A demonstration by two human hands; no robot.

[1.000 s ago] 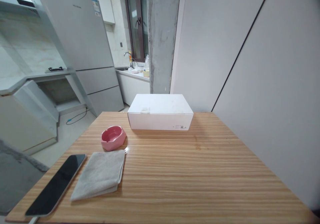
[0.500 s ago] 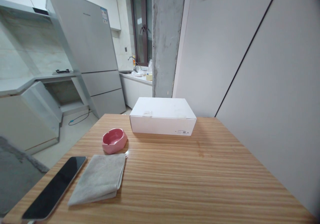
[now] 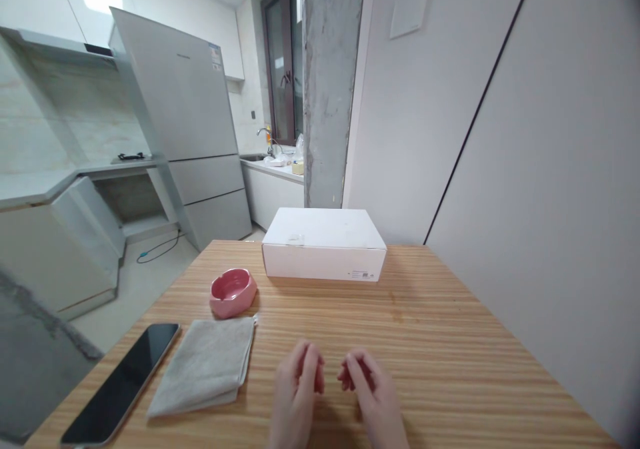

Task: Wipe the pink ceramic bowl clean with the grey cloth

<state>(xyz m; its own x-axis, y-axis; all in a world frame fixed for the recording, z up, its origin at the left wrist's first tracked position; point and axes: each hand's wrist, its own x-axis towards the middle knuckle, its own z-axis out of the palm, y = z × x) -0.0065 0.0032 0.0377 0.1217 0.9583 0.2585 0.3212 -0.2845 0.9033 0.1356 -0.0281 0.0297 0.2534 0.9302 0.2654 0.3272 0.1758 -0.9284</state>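
My left hand (image 3: 299,380) and my right hand (image 3: 369,383) are over the near middle of the wooden table (image 3: 450,362), a small gap between them. Both have loosely curled fingers with the thumbs laid along them, and no object shows in either. Left of my left hand lies a folded grey cloth (image 3: 206,363). A pink ashtray (image 3: 233,293) stands just behind the cloth. Farther back, beyond both hands, is a closed white box (image 3: 323,262) with a strip of clear tape on its front edge.
A black phone (image 3: 123,382) lies face up at the table's left edge. Behind the table are a tall fridge (image 3: 175,102), a sink counter (image 3: 275,175) and a bare concrete pillar (image 3: 333,89). A white wall panel (image 3: 550,189) runs along the right side.
Both hands have come into view from the bottom edge. The camera has tilted slightly up, so the table and its things sit lower in view. The objects keep their places.
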